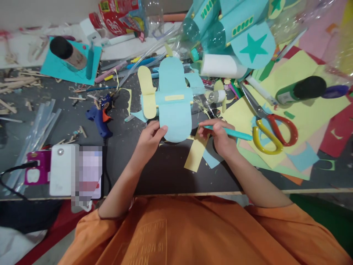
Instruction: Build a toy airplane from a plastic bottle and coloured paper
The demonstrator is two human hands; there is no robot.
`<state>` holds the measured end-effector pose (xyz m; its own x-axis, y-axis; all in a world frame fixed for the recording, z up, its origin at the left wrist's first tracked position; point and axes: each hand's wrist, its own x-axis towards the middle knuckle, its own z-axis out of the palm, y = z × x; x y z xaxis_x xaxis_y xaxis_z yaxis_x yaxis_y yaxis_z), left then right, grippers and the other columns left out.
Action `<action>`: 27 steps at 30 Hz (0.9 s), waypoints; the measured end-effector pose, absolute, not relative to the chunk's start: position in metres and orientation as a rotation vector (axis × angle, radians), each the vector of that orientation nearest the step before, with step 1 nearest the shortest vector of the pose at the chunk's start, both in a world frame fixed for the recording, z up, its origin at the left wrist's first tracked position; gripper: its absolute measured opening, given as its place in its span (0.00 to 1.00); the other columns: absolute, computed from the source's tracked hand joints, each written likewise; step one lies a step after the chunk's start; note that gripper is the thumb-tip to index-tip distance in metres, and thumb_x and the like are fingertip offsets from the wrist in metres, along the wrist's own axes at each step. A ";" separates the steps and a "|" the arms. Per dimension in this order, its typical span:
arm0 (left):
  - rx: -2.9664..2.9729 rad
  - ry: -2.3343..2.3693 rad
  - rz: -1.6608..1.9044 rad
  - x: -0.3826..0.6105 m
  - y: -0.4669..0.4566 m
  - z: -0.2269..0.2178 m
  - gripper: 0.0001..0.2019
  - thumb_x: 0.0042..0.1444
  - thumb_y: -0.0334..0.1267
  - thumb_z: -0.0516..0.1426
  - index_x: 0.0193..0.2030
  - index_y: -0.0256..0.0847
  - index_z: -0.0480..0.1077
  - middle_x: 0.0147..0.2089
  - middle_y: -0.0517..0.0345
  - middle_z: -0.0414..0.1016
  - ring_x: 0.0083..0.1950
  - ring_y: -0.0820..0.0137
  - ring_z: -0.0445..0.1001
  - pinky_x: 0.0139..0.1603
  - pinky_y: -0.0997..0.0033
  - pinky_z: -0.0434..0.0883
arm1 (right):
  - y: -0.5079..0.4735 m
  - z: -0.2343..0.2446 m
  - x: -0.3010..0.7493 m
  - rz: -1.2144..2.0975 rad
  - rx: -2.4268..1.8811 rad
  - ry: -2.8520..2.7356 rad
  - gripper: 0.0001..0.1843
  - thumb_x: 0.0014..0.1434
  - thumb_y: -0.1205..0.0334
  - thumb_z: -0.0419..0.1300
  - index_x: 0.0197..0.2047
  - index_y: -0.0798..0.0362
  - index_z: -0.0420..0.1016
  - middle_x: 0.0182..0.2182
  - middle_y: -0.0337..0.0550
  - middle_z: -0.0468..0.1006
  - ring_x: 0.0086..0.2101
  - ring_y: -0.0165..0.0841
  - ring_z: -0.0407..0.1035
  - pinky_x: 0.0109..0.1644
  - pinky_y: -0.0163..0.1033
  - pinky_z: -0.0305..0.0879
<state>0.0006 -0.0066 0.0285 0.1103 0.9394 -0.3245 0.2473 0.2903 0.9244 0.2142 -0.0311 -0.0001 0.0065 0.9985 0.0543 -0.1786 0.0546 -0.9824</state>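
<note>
A light blue paper airplane model [173, 98] with pale yellow tail pieces lies on the dark table [154, 173]. My left hand [150, 140] is closed on the near edge of its wing, thumb on top. My right hand [217, 137] pinches a teal pen [234, 133], whose tip points left toward the wing edge. A yellow paper strip [196, 152] and a small blue paper scrap [211, 159] lie just below my right hand.
Red-and-yellow scissors [268, 127] rest on coloured paper sheets [306, 110] at right. A blue glue gun [99, 117] lies left of the model. A white device [62, 169] sits at the near left. Bottle planes [234, 25], a green tube [300, 90] and wood scraps [16, 82] crowd the back.
</note>
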 end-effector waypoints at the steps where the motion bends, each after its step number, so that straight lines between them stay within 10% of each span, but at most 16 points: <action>1: 1.095 1.319 0.786 0.003 -0.005 0.027 0.09 0.53 0.43 0.56 0.29 0.40 0.69 0.33 0.58 0.70 0.39 0.70 0.68 0.44 0.71 0.64 | -0.031 0.000 0.215 1.254 -1.038 -1.104 0.14 0.60 0.49 0.57 0.36 0.46 0.81 0.26 0.38 0.79 0.25 0.25 0.71 0.26 0.32 0.66; 16: 0.360 0.838 0.784 0.023 0.016 0.005 0.11 0.56 0.36 0.52 0.41 0.37 0.73 0.44 0.52 0.79 0.63 0.57 0.65 0.66 0.53 0.61 | -0.023 0.004 0.215 1.280 -1.097 -0.972 0.19 0.51 0.41 0.57 0.32 0.49 0.70 0.19 0.32 0.62 0.18 0.24 0.59 0.18 0.31 0.55; 27: 0.435 0.931 0.890 0.021 0.010 -0.008 0.07 0.50 0.37 0.58 0.33 0.36 0.73 0.38 0.49 0.80 0.62 0.53 0.66 0.65 0.53 0.62 | -0.022 -0.010 0.215 1.351 -1.069 -1.220 0.28 0.55 0.37 0.50 0.54 0.41 0.67 0.48 0.40 0.76 0.47 0.37 0.70 0.51 0.47 0.68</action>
<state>0.0212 0.0099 -0.0083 0.2907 0.8133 -0.5041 -0.4670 0.5804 0.6671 0.2155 -0.0222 -0.0101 -0.1263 0.9920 0.0050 -0.1060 -0.0085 -0.9943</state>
